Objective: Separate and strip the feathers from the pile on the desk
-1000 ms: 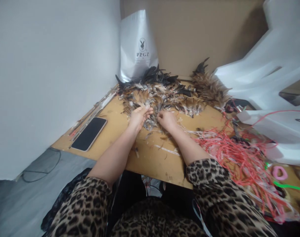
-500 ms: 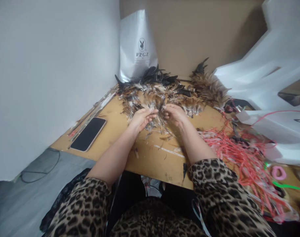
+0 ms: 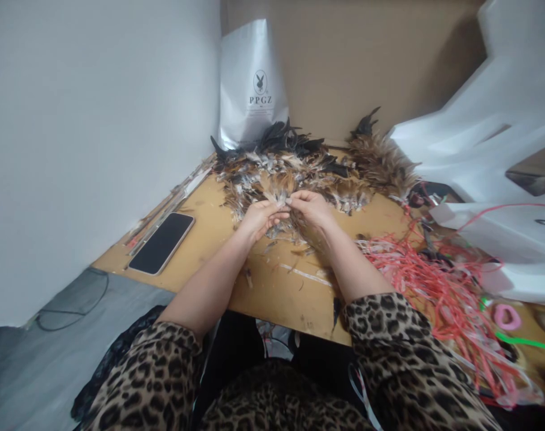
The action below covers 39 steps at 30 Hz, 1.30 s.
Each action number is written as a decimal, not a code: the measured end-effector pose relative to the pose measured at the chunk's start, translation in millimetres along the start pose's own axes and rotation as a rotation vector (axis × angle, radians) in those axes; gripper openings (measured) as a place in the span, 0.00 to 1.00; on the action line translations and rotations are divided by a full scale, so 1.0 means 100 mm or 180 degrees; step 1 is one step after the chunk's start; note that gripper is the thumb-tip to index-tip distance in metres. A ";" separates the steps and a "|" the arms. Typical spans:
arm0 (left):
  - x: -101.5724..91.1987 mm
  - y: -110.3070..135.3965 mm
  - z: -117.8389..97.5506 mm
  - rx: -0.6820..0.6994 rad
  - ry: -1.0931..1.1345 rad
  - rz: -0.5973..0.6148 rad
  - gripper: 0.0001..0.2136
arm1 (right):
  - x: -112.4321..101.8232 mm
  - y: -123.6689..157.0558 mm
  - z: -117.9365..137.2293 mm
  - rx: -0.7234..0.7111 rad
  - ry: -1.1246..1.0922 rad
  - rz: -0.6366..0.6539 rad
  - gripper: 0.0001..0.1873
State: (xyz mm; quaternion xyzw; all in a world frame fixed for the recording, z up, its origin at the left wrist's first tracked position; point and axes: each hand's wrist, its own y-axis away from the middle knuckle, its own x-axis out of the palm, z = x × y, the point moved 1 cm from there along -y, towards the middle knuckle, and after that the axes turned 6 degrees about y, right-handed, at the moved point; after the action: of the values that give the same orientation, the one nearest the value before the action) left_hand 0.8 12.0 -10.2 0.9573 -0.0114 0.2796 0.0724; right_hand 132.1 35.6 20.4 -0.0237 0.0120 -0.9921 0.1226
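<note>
In the middle of the frame, the left hand (image 3: 264, 219) is pinching a small bunch of brown feathers (image 3: 274, 187) at its pale base, the grip clamping it between thumb and fingers. The right hand (image 3: 316, 209) is bringing its fingertips up against that same base; whether its own grip is closing on a feather is too small to tell.

The work is looking partway along. The held bunch is fanning upward and seems to be taking shape, though nothing visible is binding its base. Behind it, a pile of loose feathers (image 3: 243, 164) is spreading across the upper middle of the tabletop (image 3: 276, 299), with black feathers (image 3: 292, 137) lying along its back edge, so plenty appears to be waiting for sorting. Toward the upper right, a thick feather bundle (image 3: 382, 161) is sitting apart from the hands, perhaps representing finished work. At the lower right, a tangle of red strings (image 3: 427, 284) is lying away from both hands. A phone (image 3: 162, 242) is resting at the left of the tabletop.
</note>
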 end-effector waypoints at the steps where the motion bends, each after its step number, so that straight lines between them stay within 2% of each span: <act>1: 0.00 0.00 0.01 0.0006 -0.0015 0.0005 0.07 | 0.00 0.00 0.01 -0.0040 0.0091 -0.0030 0.12; 8: 0.01 0.00 0.01 0.0088 -0.0095 -0.0043 0.05 | -0.01 -0.01 -0.02 -0.0163 0.0471 -0.0135 0.11; 15: 0.02 0.02 0.01 0.0112 -0.0289 0.0034 0.05 | 0.00 -0.05 -0.13 0.0036 -0.0187 0.0152 0.14; 20: 0.03 0.04 0.00 0.0075 -0.0288 0.0098 0.05 | -0.02 -0.11 -0.20 0.0181 -0.0422 0.0055 0.14; 25: 0.05 0.04 0.00 -0.0018 -0.0298 0.0081 0.04 | -0.02 -0.14 -0.28 0.0128 -0.0535 0.0107 0.15; 35: 0.01 0.01 0.03 0.0039 -0.0204 0.0010 0.05 | 0.02 -0.12 -0.28 -0.0195 -0.0176 -0.0057 0.15; 39: 0.00 0.01 0.03 0.0173 -0.0438 0.0072 0.07 | -0.02 -0.07 -0.18 -0.0295 0.0104 0.0076 0.14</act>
State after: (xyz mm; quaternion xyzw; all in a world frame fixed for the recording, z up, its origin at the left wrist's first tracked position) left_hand 2.4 11.0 -12.3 0.9757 -0.0195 0.2141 0.0423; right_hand 131.5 43.5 2.5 -0.0131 0.0603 -0.9892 0.1330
